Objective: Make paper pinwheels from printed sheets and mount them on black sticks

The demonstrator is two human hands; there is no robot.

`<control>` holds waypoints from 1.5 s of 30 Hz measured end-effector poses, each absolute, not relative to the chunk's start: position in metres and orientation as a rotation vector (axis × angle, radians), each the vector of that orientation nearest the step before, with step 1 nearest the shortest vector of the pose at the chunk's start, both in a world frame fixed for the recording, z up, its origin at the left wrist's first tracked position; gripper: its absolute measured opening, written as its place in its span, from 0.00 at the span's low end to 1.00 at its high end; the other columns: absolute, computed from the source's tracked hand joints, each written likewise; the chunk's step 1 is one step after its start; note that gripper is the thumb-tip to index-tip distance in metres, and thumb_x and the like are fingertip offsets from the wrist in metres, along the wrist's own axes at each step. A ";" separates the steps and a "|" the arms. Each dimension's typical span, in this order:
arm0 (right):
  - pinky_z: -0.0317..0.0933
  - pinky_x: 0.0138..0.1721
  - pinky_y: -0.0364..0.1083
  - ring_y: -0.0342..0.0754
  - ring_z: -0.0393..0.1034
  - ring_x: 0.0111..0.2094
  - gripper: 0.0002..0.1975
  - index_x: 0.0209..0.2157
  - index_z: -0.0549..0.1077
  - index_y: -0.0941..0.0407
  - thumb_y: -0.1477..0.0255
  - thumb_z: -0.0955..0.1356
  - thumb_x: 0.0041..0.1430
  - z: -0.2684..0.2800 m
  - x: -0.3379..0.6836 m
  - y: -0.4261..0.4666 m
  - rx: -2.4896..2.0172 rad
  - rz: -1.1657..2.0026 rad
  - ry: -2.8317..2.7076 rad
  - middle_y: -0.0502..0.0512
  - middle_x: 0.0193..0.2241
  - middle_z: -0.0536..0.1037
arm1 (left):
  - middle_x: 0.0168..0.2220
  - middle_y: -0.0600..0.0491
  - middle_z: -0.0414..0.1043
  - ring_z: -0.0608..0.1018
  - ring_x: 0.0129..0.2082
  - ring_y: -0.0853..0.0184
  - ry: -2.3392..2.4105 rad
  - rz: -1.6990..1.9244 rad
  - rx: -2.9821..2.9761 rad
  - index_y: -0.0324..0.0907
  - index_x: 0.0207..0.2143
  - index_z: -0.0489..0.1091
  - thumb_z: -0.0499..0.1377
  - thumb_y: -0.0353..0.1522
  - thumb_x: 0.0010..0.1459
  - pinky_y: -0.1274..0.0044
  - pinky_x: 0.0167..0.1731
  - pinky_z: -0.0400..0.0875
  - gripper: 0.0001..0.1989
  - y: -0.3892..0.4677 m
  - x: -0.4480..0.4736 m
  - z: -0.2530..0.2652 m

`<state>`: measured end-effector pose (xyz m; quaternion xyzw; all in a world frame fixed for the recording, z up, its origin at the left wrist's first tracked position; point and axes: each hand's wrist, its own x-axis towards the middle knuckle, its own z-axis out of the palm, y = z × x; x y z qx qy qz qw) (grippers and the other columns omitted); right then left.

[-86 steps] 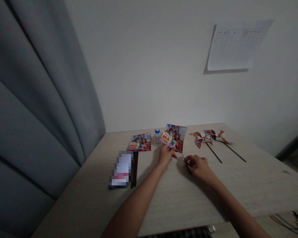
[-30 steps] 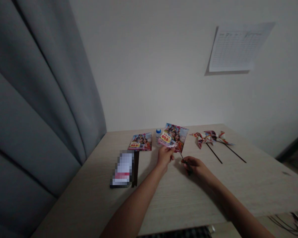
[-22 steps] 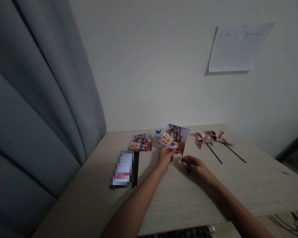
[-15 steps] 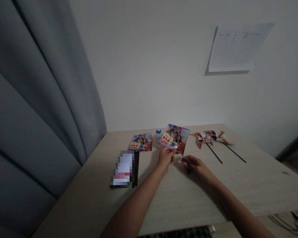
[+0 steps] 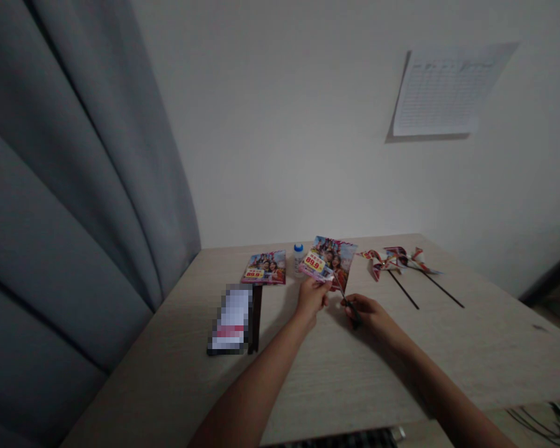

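My left hand [image 5: 313, 295] pinches the near edge of a colourful printed flyer [image 5: 335, 254] with a yellow "89.9" price label, holding it tilted above the table. In my right hand [image 5: 366, 311] is a pair of dark-handled scissors [image 5: 353, 311]; the fingers are wrapped round the handles. The thin blades reach up to the flyer's lower edge, close to my left fingertips. How far the blades are apart is too small to make out. A similar flyer [image 5: 266, 267] lies flat on the table to the left.
Behind my left hand stands a small blue-capped bottle [image 5: 298, 260]. A blurred-out phone [image 5: 231, 320] lies at left, beside dark strips [image 5: 256, 320]. Two paper pinwheels [image 5: 385, 261] on dark sticks rest at right. A grey curtain [image 5: 93, 174] borders the table's left side.
The flyer's top edge has dipped very slightly, and the scissors' handles have shifted a little in my right hand. Both hands stay in nearly the same place.
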<state>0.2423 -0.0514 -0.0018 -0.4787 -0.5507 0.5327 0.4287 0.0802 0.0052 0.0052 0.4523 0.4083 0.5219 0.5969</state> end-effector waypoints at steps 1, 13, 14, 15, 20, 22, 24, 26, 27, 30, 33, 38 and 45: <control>0.55 0.26 0.45 0.42 0.61 0.22 0.24 0.35 0.70 0.57 0.52 0.74 0.45 -0.002 0.242 -0.051 -1.198 1.333 -1.374 0.47 0.21 0.68 | 0.25 0.54 0.75 0.63 0.11 0.79 0.949 1.210 1.051 0.38 0.32 0.69 0.67 0.41 0.45 0.83 0.12 0.47 0.17 0.005 0.080 0.006; 0.54 0.26 0.44 0.42 0.61 0.23 0.25 0.37 0.72 0.59 0.53 0.74 0.46 -0.005 0.244 -0.050 -1.179 1.339 -1.381 0.47 0.22 0.69 | 0.25 0.54 0.75 0.62 0.11 0.80 0.960 1.195 1.046 0.38 0.33 0.70 0.67 0.41 0.46 0.83 0.13 0.47 0.17 0.005 0.078 0.006; 0.54 0.26 0.44 0.42 0.61 0.22 0.26 0.37 0.72 0.59 0.52 0.74 0.46 -0.004 0.244 -0.050 -1.173 1.342 -1.381 0.47 0.22 0.69 | 0.25 0.54 0.75 0.62 0.11 0.80 0.963 1.195 1.046 0.38 0.33 0.70 0.67 0.41 0.46 0.83 0.13 0.46 0.17 0.006 0.078 0.006; 0.54 0.26 0.44 0.42 0.61 0.22 0.26 0.37 0.72 0.59 0.52 0.74 0.45 -0.003 0.244 -0.050 -1.167 1.345 -1.378 0.47 0.22 0.68 | 0.25 0.54 0.75 0.62 0.11 0.80 0.964 1.195 1.046 0.38 0.33 0.70 0.67 0.41 0.46 0.83 0.13 0.46 0.17 0.006 0.077 0.005; 0.55 0.25 0.44 0.42 0.62 0.22 0.26 0.36 0.71 0.58 0.51 0.74 0.45 0.001 0.243 -0.051 -1.112 1.381 -1.365 0.47 0.22 0.68 | 0.27 0.54 0.76 0.63 0.12 0.80 0.946 1.180 1.044 0.38 0.33 0.70 0.67 0.40 0.46 0.83 0.13 0.47 0.17 0.007 0.077 0.003; 0.56 0.25 0.44 0.42 0.62 0.22 0.26 0.36 0.71 0.58 0.52 0.74 0.46 0.001 0.244 -0.051 -1.100 1.380 -1.361 0.47 0.22 0.68 | 0.27 0.54 0.75 0.63 0.12 0.80 0.940 1.161 1.047 0.38 0.33 0.70 0.68 0.40 0.46 0.83 0.13 0.46 0.17 0.007 0.077 0.002; 0.55 0.25 0.44 0.42 0.62 0.22 0.25 0.35 0.71 0.58 0.52 0.74 0.47 0.000 0.244 -0.050 -1.088 1.372 -1.362 0.47 0.22 0.67 | 0.26 0.55 0.75 0.63 0.12 0.79 0.939 1.146 1.049 0.38 0.33 0.71 0.68 0.40 0.46 0.83 0.13 0.46 0.17 0.006 0.078 0.001; 0.55 0.25 0.43 0.42 0.62 0.22 0.24 0.35 0.71 0.58 0.52 0.74 0.48 -0.001 0.245 -0.049 -1.075 1.372 -1.357 0.47 0.23 0.68 | 0.26 0.55 0.75 0.63 0.12 0.80 0.947 1.144 1.045 0.38 0.33 0.71 0.69 0.40 0.47 0.83 0.13 0.46 0.17 0.006 0.079 0.000; 0.55 0.25 0.43 0.42 0.62 0.22 0.24 0.35 0.71 0.58 0.53 0.74 0.48 -0.002 0.245 -0.049 -1.071 1.372 -1.353 0.47 0.23 0.68 | 0.26 0.55 0.75 0.63 0.12 0.80 0.951 1.144 1.043 0.38 0.34 0.72 0.69 0.40 0.47 0.83 0.13 0.46 0.17 0.005 0.079 0.000; 0.56 0.25 0.44 0.42 0.62 0.23 0.24 0.36 0.72 0.58 0.53 0.74 0.47 -0.002 0.246 -0.050 -1.076 1.369 -1.345 0.47 0.23 0.68 | 0.27 0.54 0.75 0.63 0.12 0.80 0.946 1.142 1.048 0.38 0.35 0.72 0.69 0.40 0.48 0.84 0.13 0.48 0.17 0.005 0.079 0.000; 0.57 0.26 0.44 0.43 0.62 0.23 0.24 0.36 0.72 0.57 0.52 0.74 0.47 -0.002 0.246 -0.050 -1.092 1.366 -1.347 0.48 0.23 0.68 | 0.26 0.54 0.75 0.63 0.12 0.79 0.939 1.148 1.058 0.38 0.35 0.72 0.68 0.40 0.47 0.83 0.12 0.48 0.17 0.006 0.079 -0.001; 0.56 0.25 0.44 0.42 0.61 0.23 0.24 0.35 0.71 0.57 0.52 0.74 0.46 0.000 0.246 -0.051 -1.090 1.380 -1.344 0.48 0.23 0.68 | 0.27 0.54 0.76 0.64 0.13 0.79 0.948 1.141 1.065 0.38 0.34 0.72 0.68 0.40 0.47 0.83 0.12 0.47 0.17 0.007 0.079 -0.002; 0.55 0.25 0.44 0.42 0.60 0.22 0.25 0.34 0.71 0.57 0.52 0.76 0.42 0.006 0.241 -0.053 -1.120 1.371 -1.292 0.47 0.22 0.67 | 0.27 0.54 0.75 0.64 0.13 0.79 0.947 1.132 1.063 0.37 0.34 0.72 0.68 0.41 0.46 0.84 0.13 0.48 0.18 0.007 0.079 -0.002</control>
